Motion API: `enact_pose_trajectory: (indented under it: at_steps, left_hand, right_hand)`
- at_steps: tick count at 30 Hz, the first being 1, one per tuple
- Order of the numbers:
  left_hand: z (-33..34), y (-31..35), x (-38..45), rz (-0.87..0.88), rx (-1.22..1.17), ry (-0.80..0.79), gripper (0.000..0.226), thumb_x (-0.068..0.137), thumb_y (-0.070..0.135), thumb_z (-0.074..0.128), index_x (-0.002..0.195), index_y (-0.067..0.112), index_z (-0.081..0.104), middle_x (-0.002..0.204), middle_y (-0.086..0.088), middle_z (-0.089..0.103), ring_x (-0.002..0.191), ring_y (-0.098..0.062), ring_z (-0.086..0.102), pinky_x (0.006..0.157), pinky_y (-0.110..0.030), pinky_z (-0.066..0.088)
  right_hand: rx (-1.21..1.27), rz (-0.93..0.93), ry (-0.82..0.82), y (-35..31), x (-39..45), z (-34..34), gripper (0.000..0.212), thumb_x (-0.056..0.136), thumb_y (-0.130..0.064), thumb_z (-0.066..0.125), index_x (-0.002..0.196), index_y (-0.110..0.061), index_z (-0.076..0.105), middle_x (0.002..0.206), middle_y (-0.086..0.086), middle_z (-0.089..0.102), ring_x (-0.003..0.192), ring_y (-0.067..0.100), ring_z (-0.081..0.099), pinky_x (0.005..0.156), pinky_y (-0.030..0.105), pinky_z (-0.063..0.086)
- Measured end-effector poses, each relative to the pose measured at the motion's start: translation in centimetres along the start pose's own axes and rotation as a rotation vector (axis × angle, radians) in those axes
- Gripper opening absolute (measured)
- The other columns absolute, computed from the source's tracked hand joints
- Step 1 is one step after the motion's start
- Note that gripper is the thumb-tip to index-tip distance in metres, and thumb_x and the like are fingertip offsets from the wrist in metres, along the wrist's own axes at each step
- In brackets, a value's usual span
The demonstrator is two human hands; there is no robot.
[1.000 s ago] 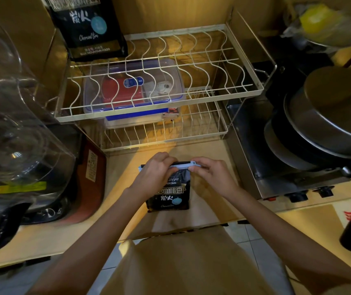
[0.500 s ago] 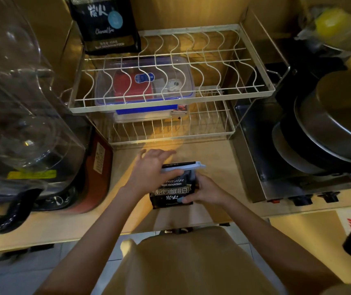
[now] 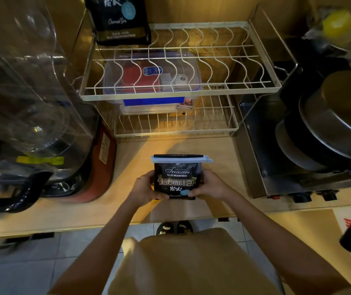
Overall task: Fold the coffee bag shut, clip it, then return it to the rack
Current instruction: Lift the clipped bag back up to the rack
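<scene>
Both hands grip the coffee bag (image 3: 175, 179) from opposite sides: the left hand (image 3: 143, 186) wraps its left edge with the thumb across the front near the bottom corner, and the right hand (image 3: 209, 185) mirrors it on the right edge. The bag is held upright over the wooden bench (image 3: 132, 167), in front of the wire rack (image 3: 181, 93); whether its base touches the bench cannot be told.

The top is already folded over, and a pale blue clip (image 3: 181, 159) runs the full width of the fold, its latch end jutting out on the right. So folding and clipping look done, and the step in hand is the return to the rack. The next move calls for lifting the bag up and forward over the rack's front rail, probably to the upper tier, where a second coffee bag (image 3: 119, 20) stands at the back left corner with open wire beside it.

The bag is glossy black film, soft-sided and squarish, with white and gold lettering. The clip is rigid, straight plastic. The rack is thin white-coated wire bent into wavy dividers, and a clear lidded container (image 3: 152, 76) sits on the lower tier beneath it.
</scene>
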State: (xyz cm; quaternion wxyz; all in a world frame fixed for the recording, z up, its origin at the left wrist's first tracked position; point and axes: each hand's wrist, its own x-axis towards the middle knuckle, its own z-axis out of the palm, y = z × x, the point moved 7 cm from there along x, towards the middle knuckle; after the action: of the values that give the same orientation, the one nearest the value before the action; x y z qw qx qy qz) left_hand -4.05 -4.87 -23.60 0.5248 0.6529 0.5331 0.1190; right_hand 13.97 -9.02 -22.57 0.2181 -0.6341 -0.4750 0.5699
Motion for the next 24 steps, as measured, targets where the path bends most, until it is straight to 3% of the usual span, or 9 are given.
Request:
enact_pose_trajectory:
  at_steps: [2, 5, 7, 9, 12, 15, 18, 22, 24]
  left_hand:
    - [-0.6, 0.8, -0.1, 0.019, -0.002, 0.002, 0.075, 0.048, 0.008, 0.087, 0.114, 0.012, 0.053, 0.099, 0.003, 0.063, 0.089, -0.015, 0.058, 0.064, -0.006, 0.043]
    - [-2.3, 3.5, -0.5, 0.083, -0.025, -0.01, 0.063, 0.047, 0.008, 0.087, 0.1, 0.02, 0.056, 0.09, 0.013, 0.064, 0.086, -0.01, 0.061, 0.068, -0.008, 0.045]
    - [-3.8, 6.1, -0.9, 0.108, -0.028, -0.017, 0.056, 0.049, 0.007, 0.086, 0.094, 0.021, 0.056, 0.088, 0.017, 0.062, 0.084, -0.003, 0.06, 0.068, -0.008, 0.047]
    - [-5.7, 8.9, -1.1, 0.158, -0.007, -0.004, 0.053, 0.052, 0.006, 0.085, 0.094, 0.02, 0.056, 0.087, 0.014, 0.063, 0.082, 0.003, 0.057, 0.066, -0.003, 0.047]
    - [-8.5, 13.5, -1.6, 0.264, 0.039, 0.016, 0.053, 0.051, 0.013, 0.086, 0.095, 0.025, 0.058, 0.097, 0.009, 0.067, 0.088, 0.002, 0.062, 0.073, -0.008, 0.05]
    - [-11.4, 18.0, -2.1, 0.355, -0.007, 0.038, 0.052, 0.048, 0.007, 0.086, 0.087, 0.031, 0.06, 0.081, 0.018, 0.071, 0.086, 0.005, 0.064, 0.07, -0.007, 0.049]
    - [-13.9, 22.4, -2.5, 0.443, 0.006, 0.047, 0.048, 0.049, 0.008, 0.085, 0.086, 0.029, 0.062, 0.081, 0.026, 0.071, 0.086, 0.003, 0.065, 0.069, -0.007, 0.049]
    - [-17.1, 26.9, -2.0, 0.552, -0.043, 0.13, 0.044, 0.049, 0.019, 0.084, 0.089, 0.023, 0.067, 0.088, 0.011, 0.075, 0.087, -0.007, 0.068, 0.072, -0.022, 0.056]
    - [-18.2, 28.8, -1.4, 0.592, -0.083, 0.173, 0.041, 0.051, 0.024, 0.081, 0.09, 0.024, 0.066, 0.087, 0.016, 0.074, 0.083, -0.005, 0.068, 0.064, -0.018, 0.055]
  right_hand:
    - [0.008, -0.026, -0.006, -0.9, -0.5, -0.5, 0.067, 0.058, 0.005, 0.079, 0.117, -0.008, 0.051, 0.12, 0.011, 0.059, 0.114, 0.025, 0.054, 0.099, 0.041, 0.047]
    - [0.009, -0.083, -0.022, -3.9, -1.5, -2.0, 0.061, 0.06, 0.009, 0.078, 0.113, -0.007, 0.053, 0.105, -0.003, 0.061, 0.096, 0.007, 0.058, 0.079, 0.012, 0.05]
    - [-0.014, -0.128, -0.019, -6.8, -2.2, -3.2, 0.057, 0.06, 0.007, 0.079, 0.108, -0.013, 0.055, 0.098, -0.012, 0.061, 0.087, -0.005, 0.058, 0.071, 0.003, 0.047]
    - [-0.049, -0.18, 0.001, -9.7, -2.9, -4.7, 0.053, 0.06, 0.003, 0.08, 0.1, -0.023, 0.057, 0.098, -0.016, 0.062, 0.084, -0.01, 0.061, 0.074, 0.003, 0.048]
    - [-0.129, -0.262, 0.029, -14.2, -4.1, -6.8, 0.052, 0.06, -0.007, 0.082, 0.1, -0.029, 0.056, 0.101, -0.015, 0.064, 0.095, -0.004, 0.061, 0.082, 0.012, 0.05]
    - [-0.149, -0.341, 0.046, -18.7, -5.3, -8.9, 0.046, 0.063, -0.008, 0.08, 0.097, -0.027, 0.057, 0.095, -0.015, 0.065, 0.086, -0.012, 0.062, 0.07, 0.005, 0.049]
    - [-0.136, -0.421, 0.067, -23.0, -6.1, -11.0, 0.043, 0.065, -0.006, 0.079, 0.099, -0.023, 0.058, 0.094, -0.014, 0.066, 0.081, -0.014, 0.063, 0.063, 0.003, 0.047]
    - [-0.09, -0.538, 0.144, -28.1, -6.4, -14.1, 0.046, 0.066, -0.009, 0.076, 0.103, -0.03, 0.057, 0.098, -0.015, 0.067, 0.092, -0.009, 0.063, 0.07, 0.007, 0.051]
    - [-0.071, -0.589, 0.199, -30.1, -6.0, -15.6, 0.048, 0.066, -0.012, 0.076, 0.107, -0.027, 0.056, 0.103, -0.014, 0.065, 0.097, -0.005, 0.062, 0.078, 0.013, 0.051]
